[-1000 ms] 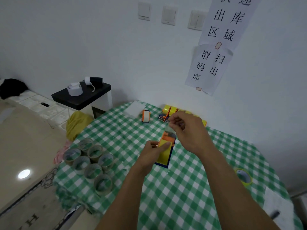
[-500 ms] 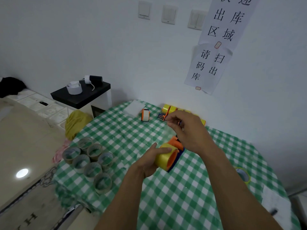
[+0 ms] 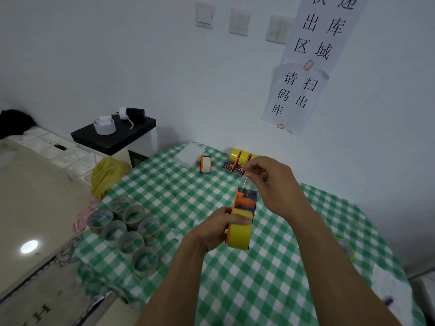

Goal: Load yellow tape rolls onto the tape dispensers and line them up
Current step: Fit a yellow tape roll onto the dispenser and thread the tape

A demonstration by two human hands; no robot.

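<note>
My left hand (image 3: pixel 215 228) grips an orange tape dispenser (image 3: pixel 244 203) loaded with a yellow tape roll (image 3: pixel 239 234), held above the middle of the table. My right hand (image 3: pixel 274 182) pinches the clear free end of the tape (image 3: pixel 246 183) and holds it stretched up from the dispenser's front. Behind my right hand, near the wall, loaded dispensers with yellow rolls (image 3: pixel 240 158) stand side by side. One more yellow tape roll (image 3: pixel 346 249) lies flat at the table's right edge.
The table has a green checked cloth (image 3: pixel 259 290). Several empty cardboard tape cores (image 3: pixel 124 229) stand at its left edge. A small orange dispenser with white tape (image 3: pixel 206 164) and a white pad (image 3: pixel 189 152) sit at the far side. A black-topped cabinet (image 3: pixel 115 137) stands to the left.
My left hand tipped the dispenser on its side, then turned it back with its front end pointing away. My right hand stayed raised, pinching the tape end.
</note>
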